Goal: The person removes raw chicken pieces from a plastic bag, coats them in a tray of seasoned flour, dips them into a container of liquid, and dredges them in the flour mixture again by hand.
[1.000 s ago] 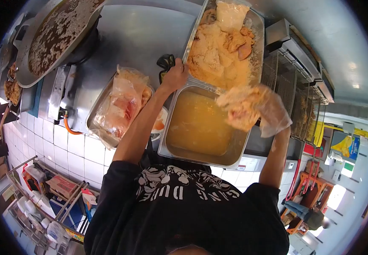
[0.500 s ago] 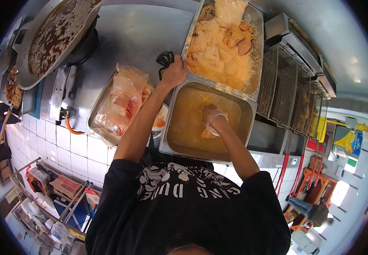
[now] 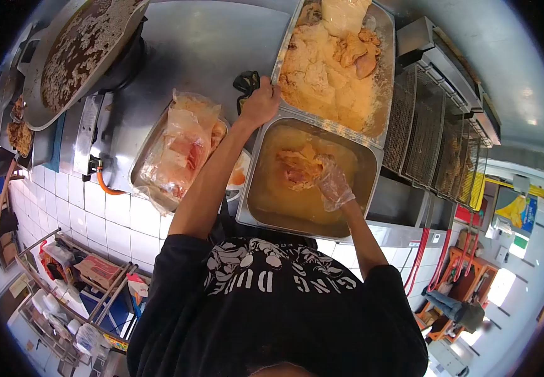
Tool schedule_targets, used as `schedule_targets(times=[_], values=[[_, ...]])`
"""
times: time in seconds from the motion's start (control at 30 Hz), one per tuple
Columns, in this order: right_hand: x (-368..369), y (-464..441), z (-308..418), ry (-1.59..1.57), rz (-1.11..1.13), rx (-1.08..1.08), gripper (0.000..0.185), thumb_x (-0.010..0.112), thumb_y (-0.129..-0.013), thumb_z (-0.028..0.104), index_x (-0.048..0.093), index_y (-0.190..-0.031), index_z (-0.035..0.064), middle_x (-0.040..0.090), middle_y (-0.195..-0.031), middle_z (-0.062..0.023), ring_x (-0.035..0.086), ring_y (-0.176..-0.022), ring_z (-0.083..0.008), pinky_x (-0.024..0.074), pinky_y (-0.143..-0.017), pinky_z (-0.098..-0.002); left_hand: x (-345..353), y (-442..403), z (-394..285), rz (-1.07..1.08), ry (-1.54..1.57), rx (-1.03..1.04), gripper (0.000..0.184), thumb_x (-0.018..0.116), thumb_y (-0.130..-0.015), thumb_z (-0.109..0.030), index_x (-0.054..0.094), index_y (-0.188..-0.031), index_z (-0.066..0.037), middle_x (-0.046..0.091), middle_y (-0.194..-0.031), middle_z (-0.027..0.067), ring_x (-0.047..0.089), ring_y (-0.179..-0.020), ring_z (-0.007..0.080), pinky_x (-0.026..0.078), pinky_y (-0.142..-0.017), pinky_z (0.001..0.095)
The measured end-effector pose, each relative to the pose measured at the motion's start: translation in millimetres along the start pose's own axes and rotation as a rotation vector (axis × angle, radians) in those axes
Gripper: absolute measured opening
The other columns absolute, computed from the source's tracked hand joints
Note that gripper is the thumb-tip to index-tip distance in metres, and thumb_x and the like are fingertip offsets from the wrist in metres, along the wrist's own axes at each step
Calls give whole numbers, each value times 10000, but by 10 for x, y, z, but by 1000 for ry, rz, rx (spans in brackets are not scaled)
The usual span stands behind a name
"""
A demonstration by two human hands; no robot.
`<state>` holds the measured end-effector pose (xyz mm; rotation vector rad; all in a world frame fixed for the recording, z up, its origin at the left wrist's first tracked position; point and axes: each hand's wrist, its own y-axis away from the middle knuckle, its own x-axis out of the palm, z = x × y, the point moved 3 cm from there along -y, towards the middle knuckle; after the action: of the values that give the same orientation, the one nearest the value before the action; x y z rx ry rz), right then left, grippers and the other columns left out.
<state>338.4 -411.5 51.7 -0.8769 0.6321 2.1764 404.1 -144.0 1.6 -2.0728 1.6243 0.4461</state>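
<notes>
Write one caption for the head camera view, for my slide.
Gloved right hand holding coated chicken in yellowish liquid; left hand at the flour tray.

The ragged, orange-tan, flour-coated piece of raw meat (image 3: 297,167), held one second ago above the far right corner of the deep rectangular stainless-steel pan of cloudy yellow liquid (image 3: 281,228), has been lowered into that pan. Half a second ago it was mostly hidden beneath the right hand in a clear plastic glove (image 3: 333,182) near the pan's middle; the hand has since been drawn toward the pan's right side, and more of the meat has been exposed.
</notes>
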Motion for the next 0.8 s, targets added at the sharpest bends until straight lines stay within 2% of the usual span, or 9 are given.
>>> schedule_targets(times=[0.17, 0.3, 0.37, 0.47, 0.5, 0.57, 0.67, 0.73, 0.8], values=[[367, 167, -510, 22, 54, 46, 382, 603, -801, 117, 521, -1166, 37, 529, -1156, -202, 486, -1100, -369, 397, -951, -439, -56, 27, -157, -71, -136, 135, 181, 474, -886, -91, 471, -914, 88, 455, -817, 264, 555, -539, 418, 463, -499, 485], [448, 152, -388, 194, -5, -31, 366, 612, -776, 91, 539, -1133, 56, 551, -1096, -209, 509, -1052, -384, 418, -919, -450, -29, 21, -138, -50, -260, 176, 170, 487, -845, -43, 533, -904, 109, 418, -854, 242, 553, -493, 367, 476, -450, 438], [482, 149, -351, 235, -33, -91, 371, 615, -762, 79, 540, -1125, 55, 555, -1088, -207, 516, -1041, -386, 421, -911, -451, -10, 17, -100, -93, -341, 299, 186, 486, -841, -49, 537, -934, 104, 430, -842, 243, 568, -503, 356, 481, -435, 428], [334, 79, -72, -167, 23, 88, 378, 603, -748, 54, 557, -1123, 53, 572, -1057, -214, 532, -1015, -391, 430, -895, -454, -55, 16, -162, -37, -254, 170, 196, 483, -842, -48, 539, -954, 104, 431, -845, 244, 573, -509, 357, 485, -441, 429], [238, 20, 99, -77, 53, 64, 379, 599, -738, 41, 567, -1115, 48, 571, -1063, -216, 535, -1015, -386, 433, -899, -443, -64, 16, -154, -20, -225, 126, 200, 482, -842, -47, 540, -960, 104, 432, -846, 244, 575, -512, 357, 486, -443, 430], [149, -22, 267, 14, 83, 37, 381, 595, -728, 28, 577, -1107, 43, 570, -1069, -217, 537, -1015, -381, 435, -903, -432, -29, 40, -141, -49, -466, 318, 199, 476, -844, -47, 539, -961, 101, 431, -855, 247, 579, -521, 362, 490, -453, 432], [-17, 1, 398, 31, -39, 2, 356, 590, -759, 30, 597, -1114, 63, 614, -983, -192, 577, -958, -326, 465, -844, -402, -58, 37, -179, -9, -401, 258, 208, 473, -846, -51, 538, -970, 102, 430, -874, 251, 583, -538, 371, 496, -467, 432], [-167, 25, 470, 122, 119, 156, 348, 579, -763, 54, 593, -1111, 43, 605, -960, -209, 574, -961, -339, 465, -845, -417, -54, 44, -173, -24, -449, 289, 199, 471, -847, -52, 536, -962, 97, 430, -876, 250, 585, -550, 373, 498, -475, 433], [-281, 61, 559, 222, 169, 145, 342, 572, -766, 63, 593, -1106, 34, 594, -977, -217, 568, -970, -345, 459, -857, -418, -45, 38, -152, -46, -496, 314, 190, 470, -848, -53, 534, -954, 92, 430, -877, 249, 588, -561, 375, 499, -484, 435]])
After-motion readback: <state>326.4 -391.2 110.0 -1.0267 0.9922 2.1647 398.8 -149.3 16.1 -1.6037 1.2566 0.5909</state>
